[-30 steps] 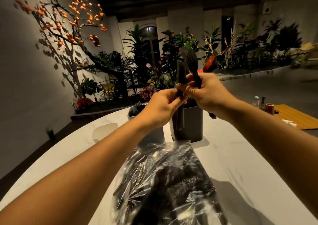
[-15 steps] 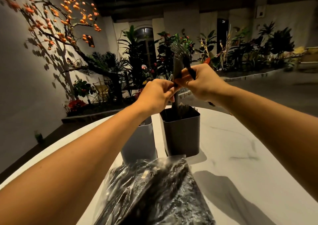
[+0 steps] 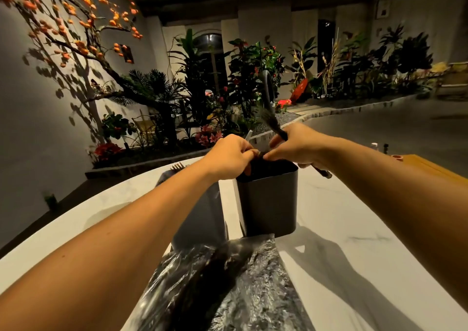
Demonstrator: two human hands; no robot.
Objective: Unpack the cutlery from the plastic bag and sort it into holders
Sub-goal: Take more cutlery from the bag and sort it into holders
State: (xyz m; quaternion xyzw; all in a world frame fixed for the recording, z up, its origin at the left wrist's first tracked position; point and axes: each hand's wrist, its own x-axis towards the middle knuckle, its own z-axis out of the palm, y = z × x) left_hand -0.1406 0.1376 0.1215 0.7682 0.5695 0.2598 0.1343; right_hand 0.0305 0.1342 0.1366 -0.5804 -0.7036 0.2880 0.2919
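The cutlery looks like dark, thin plastic: light, stiff along the handle, probably a little slick, and likely to flex or snap if bent at the neck; the handle, near its middle, is the sensible place to take hold; the right hand (image 3: pixel 295 148) does roughly that, its fingers curled round a fork (image 3: pixel 272 124) whose tines point up and away and whose handle end sticks out below the wrist; a second dark piece rises above it, too blurred to name; the left hand (image 3: pixel 229 157) has its fingertips (image 3: pixel 249 153) bunched at the mouth of the right holder (image 3: pixel 268 201), seemingly pinching a piece just going in, though the piece itself is hidden, so I cannot tell for sure; this dark, square holder stands towards the far edge of the white surface (image 3: pixel 354 229) and its contents show only as a dark mass at the rim; the left holder (image 3: pixel 200 219), just beside it and mostly behind the left forearm, has fork tines (image 3: pixel 178 166) poking above it; the bag (image 3: pixel 228 287) lies at the near edge, crinkled clear film, limp and slippery, holding a dark heap of unsorted pieces; much sorting seems left.
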